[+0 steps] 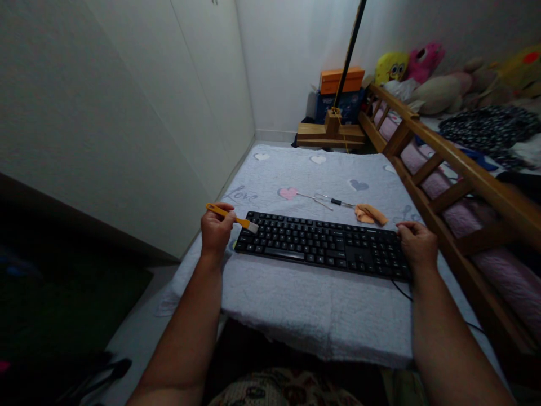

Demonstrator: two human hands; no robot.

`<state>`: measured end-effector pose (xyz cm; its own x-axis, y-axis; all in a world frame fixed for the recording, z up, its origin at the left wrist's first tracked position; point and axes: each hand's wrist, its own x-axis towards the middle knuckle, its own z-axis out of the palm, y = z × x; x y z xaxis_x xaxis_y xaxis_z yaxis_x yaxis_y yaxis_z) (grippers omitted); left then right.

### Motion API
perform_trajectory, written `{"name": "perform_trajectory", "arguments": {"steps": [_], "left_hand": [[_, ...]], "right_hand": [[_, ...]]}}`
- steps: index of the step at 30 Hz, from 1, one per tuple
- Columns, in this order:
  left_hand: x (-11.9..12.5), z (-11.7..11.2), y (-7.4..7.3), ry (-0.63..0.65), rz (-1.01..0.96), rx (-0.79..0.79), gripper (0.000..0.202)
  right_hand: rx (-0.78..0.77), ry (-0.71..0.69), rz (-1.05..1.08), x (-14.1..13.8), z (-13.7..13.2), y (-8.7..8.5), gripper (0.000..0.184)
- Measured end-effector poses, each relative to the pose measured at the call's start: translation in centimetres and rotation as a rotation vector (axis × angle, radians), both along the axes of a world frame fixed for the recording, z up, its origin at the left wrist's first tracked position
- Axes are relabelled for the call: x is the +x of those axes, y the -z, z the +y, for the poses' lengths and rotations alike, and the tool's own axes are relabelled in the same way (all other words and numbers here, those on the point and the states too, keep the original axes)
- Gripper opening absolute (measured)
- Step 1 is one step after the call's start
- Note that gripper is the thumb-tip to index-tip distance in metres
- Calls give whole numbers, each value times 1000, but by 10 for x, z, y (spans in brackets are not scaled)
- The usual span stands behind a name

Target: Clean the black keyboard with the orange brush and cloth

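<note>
A black keyboard (321, 242) lies across the cloth-covered table in front of me. My left hand (216, 228) is closed around the yellow handle of a small brush (243, 221), whose pale bristles rest on or just over the keys at the keyboard's left end. At the opposite end, my right hand (417, 243) grips the keyboard's right edge, thumb and fingers close together. Behind the keyboard lie an orange cloth (370, 214) and thin metal wire tools (315, 198), one with a black sleeve.
A pale cloth (274, 293) with heart prints covers the table. A wooden bed rail (439, 163) runs along the right, with plush toys (393, 67) beyond it. White cabinet doors (169, 113) stand to the left. At the back are a wooden stand (332, 132) and an orange box (341, 80).
</note>
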<state>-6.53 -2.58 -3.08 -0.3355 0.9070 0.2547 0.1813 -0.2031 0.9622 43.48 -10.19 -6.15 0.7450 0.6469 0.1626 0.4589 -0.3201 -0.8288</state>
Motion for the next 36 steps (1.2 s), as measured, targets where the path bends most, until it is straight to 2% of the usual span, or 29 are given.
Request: {"name": "perform_trajectory", "arguments": {"steps": [4,11,14,17,20,25,32,36], "left_hand": [[5,-2,-2,6,136,-24,21],[-2,-3,-4,-241,368,30,16],[-5,-2,-5,-314,369,73,14],[-8,0,-3,-348,269,144,13],[-11,4,2,-299,118,189,12],[-11,5,6,-73,-30,119,21],[4,-2,-2,148,20,-54,21],[3,-2,-3,133,67,-81,22]], "right_hand": [[-3,7,-1,0,0,0,33],[8,-7,-30,0,0,1,34],[7,-17,-28,2,0,2,35],[15,-23,-40,4,1,4,36],[8,-20,-39,5,1,5,37],[-8,-14,-22,5,1,6,37],[-8,5,-12,-1,0,-1,32],[-7,8,-23,-4,-1,-4,30]]}}
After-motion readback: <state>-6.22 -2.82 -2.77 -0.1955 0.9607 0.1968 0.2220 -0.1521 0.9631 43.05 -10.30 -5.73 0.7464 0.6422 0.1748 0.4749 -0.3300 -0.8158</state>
